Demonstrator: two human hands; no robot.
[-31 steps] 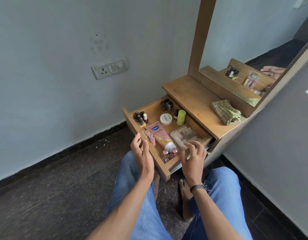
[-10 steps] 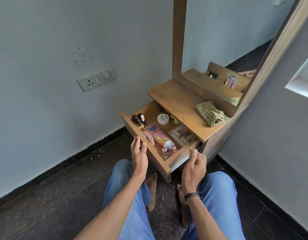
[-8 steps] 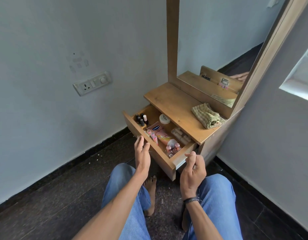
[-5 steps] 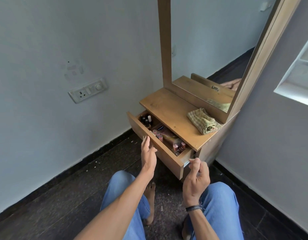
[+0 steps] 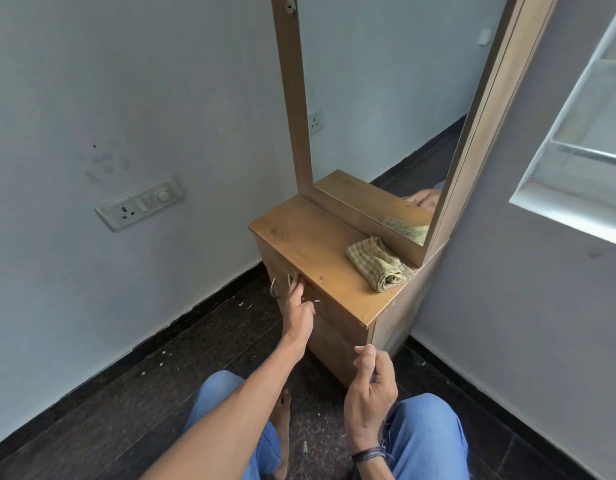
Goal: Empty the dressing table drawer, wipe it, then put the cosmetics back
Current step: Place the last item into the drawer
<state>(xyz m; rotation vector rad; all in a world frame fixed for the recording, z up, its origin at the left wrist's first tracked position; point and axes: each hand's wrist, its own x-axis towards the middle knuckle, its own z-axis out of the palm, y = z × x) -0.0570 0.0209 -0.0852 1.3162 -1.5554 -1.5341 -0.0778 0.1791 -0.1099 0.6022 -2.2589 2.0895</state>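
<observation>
The dressing table drawer [image 5: 329, 318] is pushed fully in under the wooden table top [image 5: 310, 244], so the cosmetics inside are hidden. My left hand [image 5: 297, 306] presses its straight fingers against the drawer front, right beside the metal handle [image 5: 274, 292]. My right hand [image 5: 368, 386] hovers with loosely curled fingers near the table's front right corner and holds nothing. A folded green checked cloth [image 5: 379, 265] lies on the right end of the table top, by the mirror's base.
A tall wood-framed mirror [image 5: 386, 116] stands on the table's back edge. A wall socket plate [image 5: 140, 204] is on the left wall. The dark stone floor [image 5: 161, 386] surrounds the table. My knees in blue jeans [image 5: 427, 441] sit close in front.
The drawer, open with cosmetics showing, has slid shut under my left hand's push. My right hand let go of the drawer's right corner and drew back.
</observation>
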